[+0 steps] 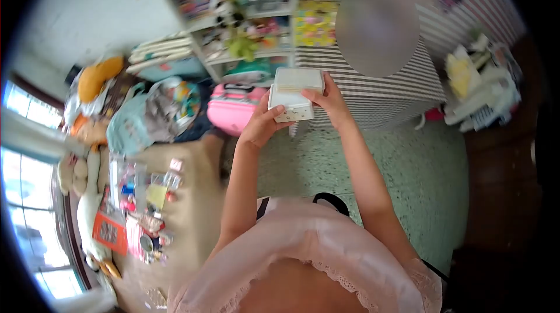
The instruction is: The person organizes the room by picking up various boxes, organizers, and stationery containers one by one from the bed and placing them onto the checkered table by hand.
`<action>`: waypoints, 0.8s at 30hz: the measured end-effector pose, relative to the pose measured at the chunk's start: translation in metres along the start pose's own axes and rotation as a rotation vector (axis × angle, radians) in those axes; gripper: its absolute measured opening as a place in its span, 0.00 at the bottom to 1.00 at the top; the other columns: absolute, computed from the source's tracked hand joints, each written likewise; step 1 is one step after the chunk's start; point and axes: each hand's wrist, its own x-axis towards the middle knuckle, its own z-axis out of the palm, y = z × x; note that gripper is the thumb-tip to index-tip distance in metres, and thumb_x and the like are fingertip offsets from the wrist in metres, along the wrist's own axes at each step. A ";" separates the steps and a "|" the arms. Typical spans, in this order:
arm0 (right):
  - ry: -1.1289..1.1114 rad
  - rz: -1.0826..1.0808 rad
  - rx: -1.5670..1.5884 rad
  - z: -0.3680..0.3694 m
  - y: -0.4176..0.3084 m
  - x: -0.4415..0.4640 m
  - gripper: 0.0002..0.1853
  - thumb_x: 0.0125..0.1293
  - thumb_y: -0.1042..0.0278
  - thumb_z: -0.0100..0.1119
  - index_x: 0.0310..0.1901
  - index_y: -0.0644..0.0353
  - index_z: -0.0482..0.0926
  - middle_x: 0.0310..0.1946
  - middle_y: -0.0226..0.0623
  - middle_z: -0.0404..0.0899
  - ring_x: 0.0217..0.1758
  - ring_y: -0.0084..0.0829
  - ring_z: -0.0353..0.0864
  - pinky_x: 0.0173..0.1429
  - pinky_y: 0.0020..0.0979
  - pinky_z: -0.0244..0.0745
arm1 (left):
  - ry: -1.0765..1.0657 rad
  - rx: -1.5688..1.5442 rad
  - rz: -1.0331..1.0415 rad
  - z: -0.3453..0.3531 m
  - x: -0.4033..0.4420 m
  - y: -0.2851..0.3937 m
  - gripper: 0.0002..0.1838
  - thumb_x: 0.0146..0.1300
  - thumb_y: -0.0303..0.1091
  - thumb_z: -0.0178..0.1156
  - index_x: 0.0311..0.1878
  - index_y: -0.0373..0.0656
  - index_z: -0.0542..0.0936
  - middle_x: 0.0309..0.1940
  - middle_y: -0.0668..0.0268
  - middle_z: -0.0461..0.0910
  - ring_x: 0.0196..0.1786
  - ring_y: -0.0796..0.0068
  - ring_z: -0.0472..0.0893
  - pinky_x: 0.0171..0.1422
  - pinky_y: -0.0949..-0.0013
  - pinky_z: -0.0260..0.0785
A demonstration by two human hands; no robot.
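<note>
Ahead of my body, at about the middle of the view, I hold two small white boxes close together. The nearer white box (290, 109) has small dark marks on its front side, and my left hand (262, 123) is closed around its left edge. Just behind and above it is a white box with a pale, see-through-looking top (298, 77). My right hand (331, 102) grips that one at its right side, with the thumb over the near edge. The two boxes touch or overlap; I cannot tell whether they are joined. What is inside them is hidden.
A pink suitcase (233, 109) stands behind my left hand. Beyond are a white shelf (245, 15) of toys and a table with a striped cloth (373, 91). To the left, a bed (192, 196) bears clothes (131, 123) and small items. White things are piled (487, 88) at right.
</note>
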 end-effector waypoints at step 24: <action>0.139 0.077 -0.518 -0.403 -0.065 0.090 0.42 0.37 0.61 0.72 0.54 0.60 0.58 0.50 0.41 0.66 0.54 0.37 0.65 0.57 0.36 0.64 | -0.180 0.124 -0.384 0.199 0.394 -0.132 0.34 0.52 0.54 0.51 0.59 0.47 0.58 0.54 0.55 0.62 0.54 0.56 0.67 0.48 0.51 0.68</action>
